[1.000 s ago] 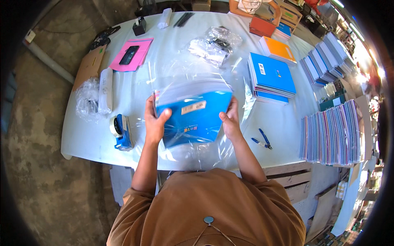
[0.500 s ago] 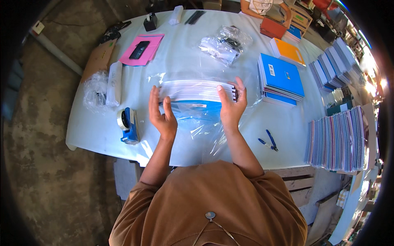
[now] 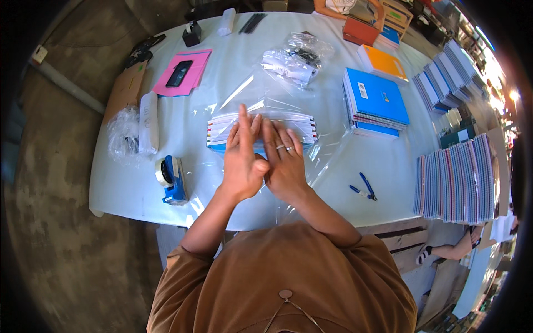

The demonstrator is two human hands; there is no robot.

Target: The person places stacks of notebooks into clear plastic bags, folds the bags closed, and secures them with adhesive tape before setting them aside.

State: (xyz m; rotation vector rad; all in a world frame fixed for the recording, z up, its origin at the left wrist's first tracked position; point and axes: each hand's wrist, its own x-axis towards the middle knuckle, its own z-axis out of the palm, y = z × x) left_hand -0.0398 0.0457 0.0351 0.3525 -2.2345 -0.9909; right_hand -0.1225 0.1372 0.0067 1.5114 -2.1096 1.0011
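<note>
notebooks [image 3: 307, 129] stand stacked in glossy clear film [image 3: 239, 93]; left hand [image 3: 243, 171], right hand [image 3: 286, 169] over them, fingers straight, grip loose; smooth pale tabletop [image 3: 333, 202], mottled floor [image 3: 55, 200].

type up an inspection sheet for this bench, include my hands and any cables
Surface: table with a smooth pale covering.
Job's things: notebook stack under clear plastic, page edges facing up.
Clutter: blue tape dispenser at left; phone on pink sheets; blue-handled cutting tool at right.
Hands: left hand and right hand side by side, fingers extended over the wrapped stack; rings on the right.
Cables: nothing seen for certain.
Surroundings: blue notebooks and an orange notebook at right; spiral-bound stack at far right; another person's arm beyond the far edge.
</note>
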